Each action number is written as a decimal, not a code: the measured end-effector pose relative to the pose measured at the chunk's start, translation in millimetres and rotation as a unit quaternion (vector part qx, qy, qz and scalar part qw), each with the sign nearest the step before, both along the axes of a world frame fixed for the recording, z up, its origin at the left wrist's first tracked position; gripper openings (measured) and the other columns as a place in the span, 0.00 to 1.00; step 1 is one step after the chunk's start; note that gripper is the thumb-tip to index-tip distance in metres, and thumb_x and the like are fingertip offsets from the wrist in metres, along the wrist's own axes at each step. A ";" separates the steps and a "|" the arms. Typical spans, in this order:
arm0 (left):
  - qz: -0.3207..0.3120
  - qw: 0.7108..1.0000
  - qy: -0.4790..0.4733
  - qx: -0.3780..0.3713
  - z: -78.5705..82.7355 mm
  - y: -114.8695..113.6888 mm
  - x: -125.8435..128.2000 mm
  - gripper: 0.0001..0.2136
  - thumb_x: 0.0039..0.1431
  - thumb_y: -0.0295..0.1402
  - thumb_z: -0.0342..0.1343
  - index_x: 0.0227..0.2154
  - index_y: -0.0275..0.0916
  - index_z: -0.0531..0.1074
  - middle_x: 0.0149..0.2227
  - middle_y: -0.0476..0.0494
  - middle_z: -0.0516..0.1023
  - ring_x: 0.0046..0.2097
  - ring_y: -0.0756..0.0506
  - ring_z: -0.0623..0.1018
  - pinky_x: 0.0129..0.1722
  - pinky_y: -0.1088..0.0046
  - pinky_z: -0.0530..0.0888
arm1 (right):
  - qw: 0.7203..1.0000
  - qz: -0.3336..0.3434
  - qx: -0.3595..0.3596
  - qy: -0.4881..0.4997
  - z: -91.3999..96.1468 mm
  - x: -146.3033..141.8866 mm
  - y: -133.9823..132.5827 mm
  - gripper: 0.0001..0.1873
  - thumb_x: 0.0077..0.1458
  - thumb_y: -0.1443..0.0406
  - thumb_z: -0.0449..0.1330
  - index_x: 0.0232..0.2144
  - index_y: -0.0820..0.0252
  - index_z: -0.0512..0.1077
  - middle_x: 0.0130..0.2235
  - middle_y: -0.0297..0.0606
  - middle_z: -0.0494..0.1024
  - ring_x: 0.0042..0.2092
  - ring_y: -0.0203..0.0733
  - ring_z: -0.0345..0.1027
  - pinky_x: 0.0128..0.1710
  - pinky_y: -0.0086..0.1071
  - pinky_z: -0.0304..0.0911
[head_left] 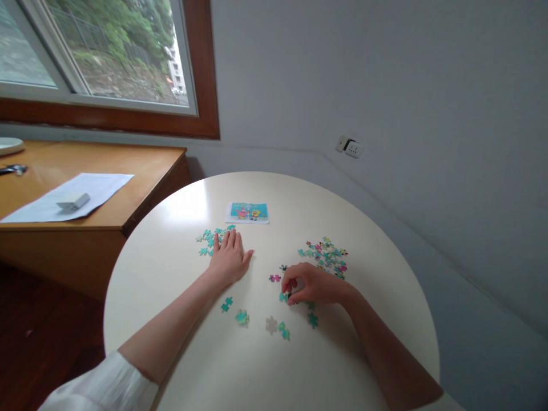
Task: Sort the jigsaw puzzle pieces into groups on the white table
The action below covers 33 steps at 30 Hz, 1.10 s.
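My left hand (230,258) lies flat on the table with its fingers spread. Its fingertips rest at a loose group of teal puzzle pieces (208,234) and cover part of them. Curled low over the table, my right hand (311,283) pinches a small, partly dark puzzle piece (290,295) between thumb and fingers; most of that piece is hidden. Just beyond this hand lie a pink puzzle piece (274,278) and a mixed pile of puzzle pieces (327,254). Nearer to me are scattered teal and green pieces (242,317) and a grey piece (271,325) without a picture.
A cartoon picture card (247,212) lies toward the far side of the round white table (180,354). On the left stands a wooden desk (149,165) with paper sheets (103,185) and a small white block (73,201). A wall socket (353,149) is behind.
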<state>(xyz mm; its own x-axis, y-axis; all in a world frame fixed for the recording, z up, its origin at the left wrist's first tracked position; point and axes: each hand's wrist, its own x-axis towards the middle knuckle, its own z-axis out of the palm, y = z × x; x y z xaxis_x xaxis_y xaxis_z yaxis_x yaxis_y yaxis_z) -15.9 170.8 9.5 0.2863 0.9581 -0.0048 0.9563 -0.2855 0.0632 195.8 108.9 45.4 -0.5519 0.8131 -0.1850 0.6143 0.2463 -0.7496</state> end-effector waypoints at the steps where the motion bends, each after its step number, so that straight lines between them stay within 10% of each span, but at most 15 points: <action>1: -0.002 1.000 -0.001 0.002 -0.6 0.3 -0.2 0.30 0.61 0.44 0.33 0.60 0.27 0.49 0.63 0.30 0.47 0.64 0.38 0.46 0.61 0.53 0.40 | 1.000 -0.004 -0.010 0.007 0.2 0.2 0.1 0.08 0.39 0.65 0.65 0.26 0.62 0.75 0.25 0.32 0.71 0.30 0.34 0.62 0.30 0.26 0.57; 21: -0.005 1.000 -0.010 0.006 -3.0 1.6 -1.6 0.30 0.61 0.44 0.33 0.59 0.27 0.50 0.63 0.30 0.47 0.64 0.38 0.47 0.60 0.52 0.41 | 0.985 -0.131 0.098 0.047 -15.5 3.6 11.5 0.05 0.45 0.64 0.62 0.26 0.61 0.72 0.25 0.32 0.71 0.28 0.33 0.63 0.31 0.28 0.58; 33: -0.002 1.000 -0.008 0.002 -0.8 -0.1 -1.3 0.30 0.62 0.44 0.33 0.59 0.26 0.50 0.63 0.31 0.47 0.64 0.38 0.46 0.61 0.53 0.40 | 0.985 0.112 0.127 -0.015 -7.6 -39.3 -15.6 0.11 0.39 0.60 0.68 0.26 0.59 0.74 0.31 0.34 0.74 0.37 0.37 0.65 0.45 0.33 0.54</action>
